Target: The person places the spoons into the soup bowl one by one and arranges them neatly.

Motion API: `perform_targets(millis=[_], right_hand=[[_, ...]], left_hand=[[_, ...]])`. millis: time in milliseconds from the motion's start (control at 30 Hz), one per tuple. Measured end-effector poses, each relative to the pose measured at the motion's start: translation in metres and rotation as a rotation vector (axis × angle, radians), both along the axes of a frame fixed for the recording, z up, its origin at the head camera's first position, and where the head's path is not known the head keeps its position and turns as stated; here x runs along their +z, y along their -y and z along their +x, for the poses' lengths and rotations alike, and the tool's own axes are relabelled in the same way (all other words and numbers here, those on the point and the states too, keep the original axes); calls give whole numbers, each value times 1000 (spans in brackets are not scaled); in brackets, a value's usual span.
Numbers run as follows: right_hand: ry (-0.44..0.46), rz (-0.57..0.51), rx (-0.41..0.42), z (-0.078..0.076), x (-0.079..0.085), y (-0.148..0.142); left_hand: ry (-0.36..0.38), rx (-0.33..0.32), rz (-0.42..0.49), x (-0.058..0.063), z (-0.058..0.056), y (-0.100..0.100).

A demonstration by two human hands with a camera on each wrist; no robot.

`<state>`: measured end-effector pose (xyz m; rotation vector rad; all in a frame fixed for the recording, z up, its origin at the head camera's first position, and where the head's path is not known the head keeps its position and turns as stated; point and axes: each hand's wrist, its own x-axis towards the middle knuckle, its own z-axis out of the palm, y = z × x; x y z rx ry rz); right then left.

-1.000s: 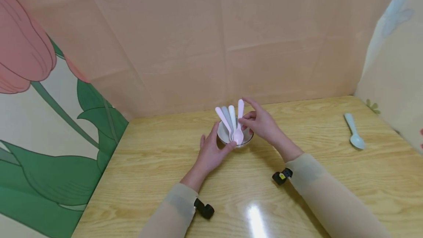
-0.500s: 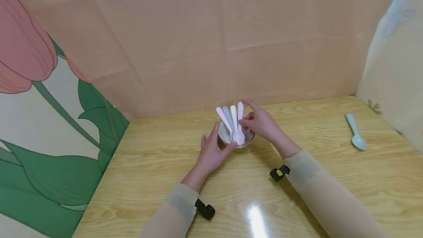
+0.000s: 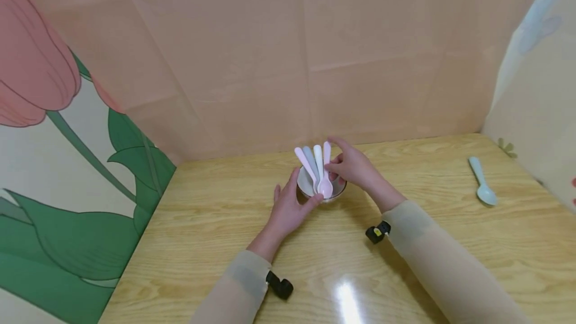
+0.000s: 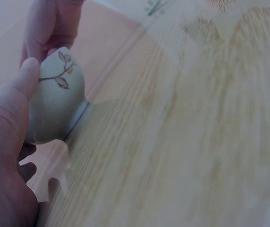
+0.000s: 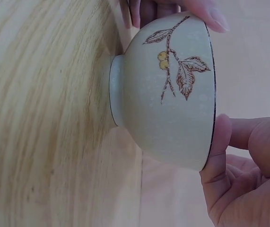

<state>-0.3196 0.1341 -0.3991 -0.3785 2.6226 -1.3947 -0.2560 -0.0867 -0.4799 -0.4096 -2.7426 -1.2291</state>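
Observation:
A pale bowl (image 3: 338, 190) with a dark rim stands upright on the wooden table; the right wrist view shows a brown leafy sprig on its wall (image 5: 149, 109). My left hand (image 3: 288, 209) grips its left side, thumb at the near rim. Inside lean a pink spoon (image 3: 305, 160), a grey-blue spoon (image 3: 309, 155), a white spoon (image 3: 318, 156) and a second pink spoon (image 3: 326, 187), handles up toward the back. My right hand (image 3: 357, 168) pinches the second pink spoon by its handle, index finger near the handle's tip. In the right wrist view, right fingers (image 5: 222, 137) overlap the rim.
A light blue-green spoon (image 3: 482, 184) lies alone at the table's right. A peach backdrop (image 3: 252, 64) rises behind the table (image 3: 216, 244), and a tulip-print panel (image 3: 90, 164) stands on the left. Both wrists carry small black cameras.
My right hand has sunk slightly with the second pink spoon, whose handle tip now sits lower, nearly level with the white one. My left hand keeps its grip on the bowl.

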Motion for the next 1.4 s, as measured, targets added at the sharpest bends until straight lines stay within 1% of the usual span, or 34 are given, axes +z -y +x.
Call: perform_targets(millis=[167,300,500,700,933,1200,1400], right_hand=[[-2,39,-6,-3,1,2],[-24,83,-8,-2,1,4],[-46,119,-12,-3,2,5],[-53,121,-20,-5,1,3],[-62,101,-20,-4,0,2],[-89,127,-19,-5,-1,3],[-103,132,-16,-5,-1,2]], left_hand=[[6,3,2,0,-2,-1],[3,-1,9,-1,-3,-3],[-1,-1,21,-2,-4,-5],[2,1,16,-1,-5,-6],[1,3,9,-2,-6,-6],[-4,-1,20,2,-4,-5],[-7,-2,25,0,-6,-4]])
